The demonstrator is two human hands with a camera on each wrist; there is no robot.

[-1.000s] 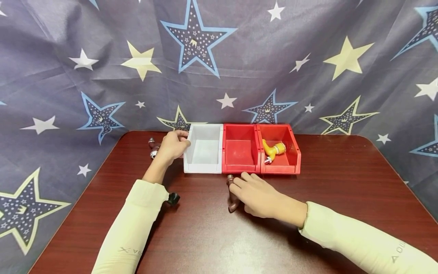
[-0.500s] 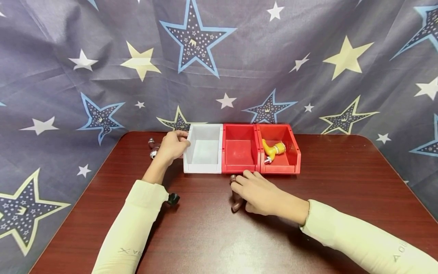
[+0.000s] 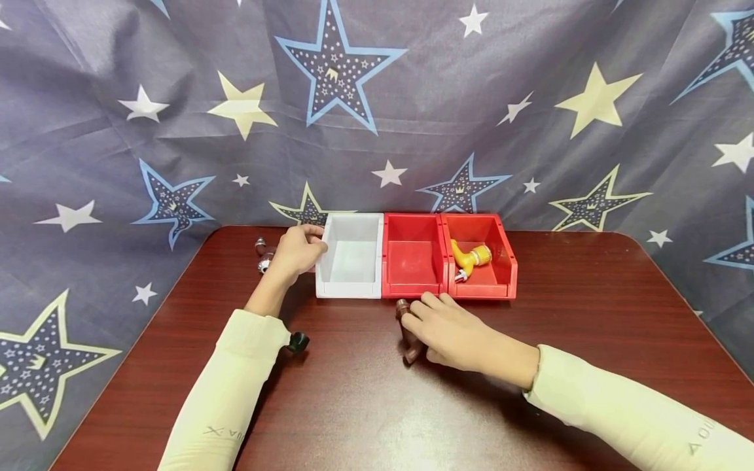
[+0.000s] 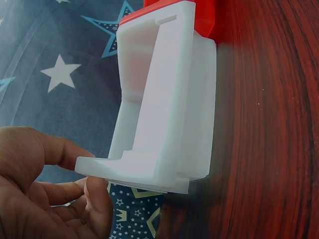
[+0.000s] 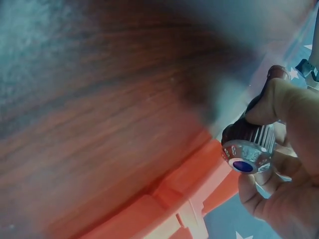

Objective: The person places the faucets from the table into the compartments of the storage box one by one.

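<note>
My left hand (image 3: 300,250) pinches the top edge of the white bin (image 3: 350,289) at its left side; the left wrist view shows thumb and fingers on either side of the rim (image 4: 92,167). In front of the middle red bin (image 3: 413,288), my right hand (image 3: 452,332) grips a brown tap (image 3: 410,353) from its right side. Part of the tap is hidden behind my fingers. In the right wrist view its ridged brown body and silver knob (image 5: 244,152) with a dark blue centre show beside my thumb.
A yellow tap (image 3: 466,260) with silver ends lies in the right red bin (image 3: 511,281). Another brown-and-silver piece (image 3: 264,258) lies behind my left wrist. The three bins stand side by side near the back of the brown table (image 3: 589,294), before a star-patterned cloth (image 3: 377,144).
My right hand has shifted slightly to the right with the brown tap, which has turned a little in its grip. The left hand stays on the white bin.
</note>
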